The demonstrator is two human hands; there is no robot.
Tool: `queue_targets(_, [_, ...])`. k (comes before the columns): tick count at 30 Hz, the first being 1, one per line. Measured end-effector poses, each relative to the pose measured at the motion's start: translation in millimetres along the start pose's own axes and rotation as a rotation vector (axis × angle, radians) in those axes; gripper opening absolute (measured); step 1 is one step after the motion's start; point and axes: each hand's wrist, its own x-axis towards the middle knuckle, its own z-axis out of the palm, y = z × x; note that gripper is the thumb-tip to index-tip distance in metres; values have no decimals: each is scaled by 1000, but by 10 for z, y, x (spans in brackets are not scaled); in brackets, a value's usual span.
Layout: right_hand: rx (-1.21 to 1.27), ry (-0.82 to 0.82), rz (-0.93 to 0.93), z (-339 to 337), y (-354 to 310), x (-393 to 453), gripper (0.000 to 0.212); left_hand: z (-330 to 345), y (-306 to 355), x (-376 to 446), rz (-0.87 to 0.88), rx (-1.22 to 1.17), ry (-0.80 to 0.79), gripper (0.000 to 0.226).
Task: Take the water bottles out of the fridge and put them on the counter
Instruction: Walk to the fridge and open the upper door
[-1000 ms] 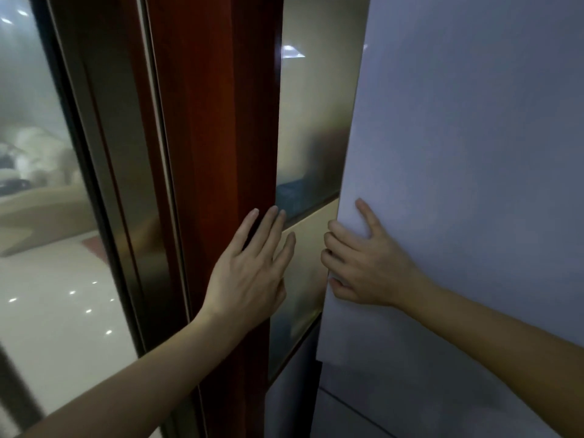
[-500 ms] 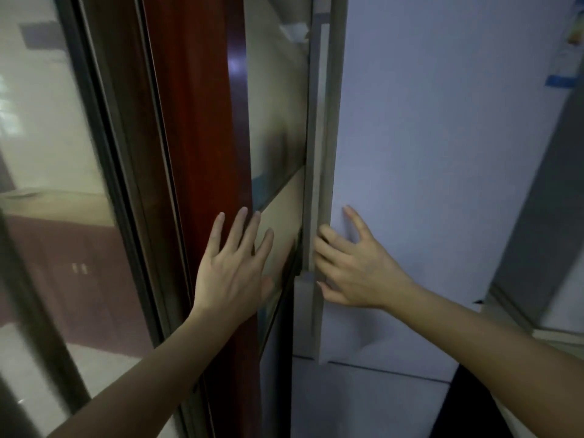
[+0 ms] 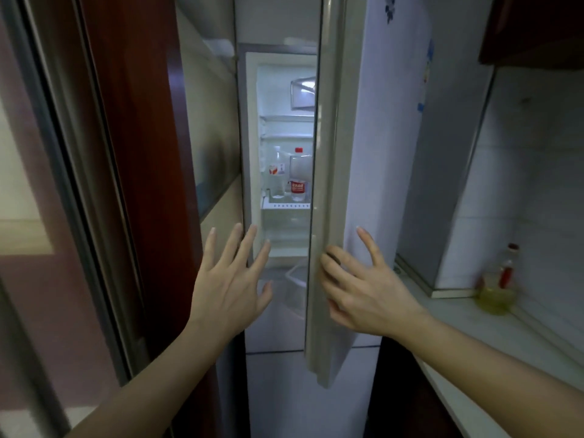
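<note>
Between a dark red wooden frame (image 3: 136, 172) and the worktop (image 3: 493, 336), the fridge door (image 3: 373, 159) stands partly open, and the right hand (image 3: 366, 292) grips its free edge, fingers (image 3: 331, 263) curled around it with the thumb spread on the outer face. The left hand (image 3: 230, 279) hangs apart from the door, fingers straight and spread, holding nothing, just in front of the fridge's left wall. The step in hand looks like widening the opening: a steady pull along the door's swing would serve best (a jerk could rattle the shelves), with the left hand free to reach in once the gap allows. Inside the lit fridge, two water bottles stand upright and close together on a white shelf (image 3: 286, 205): a clear bottle (image 3: 277, 172) on the left and a red-capped bottle (image 3: 298, 173) with a red label beside it, its right side hidden by the door. A clear bin (image 3: 298, 279) below looks empty, as far as can be told. On the worktop's far end stands a bottle of yellowish liquid (image 3: 497, 286), near the grey wall panel
</note>
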Motion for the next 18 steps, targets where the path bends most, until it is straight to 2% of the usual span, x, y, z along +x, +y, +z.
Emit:
queue_targets(6, [12, -72, 60, -347, 104, -466, 36, -249, 432, -61, 43, -74, 7, 71])
queue_targets(18, [75, -312, 294, -1112, 44, -1251, 54, -528, 1152, -377, 93, -176, -11, 72])
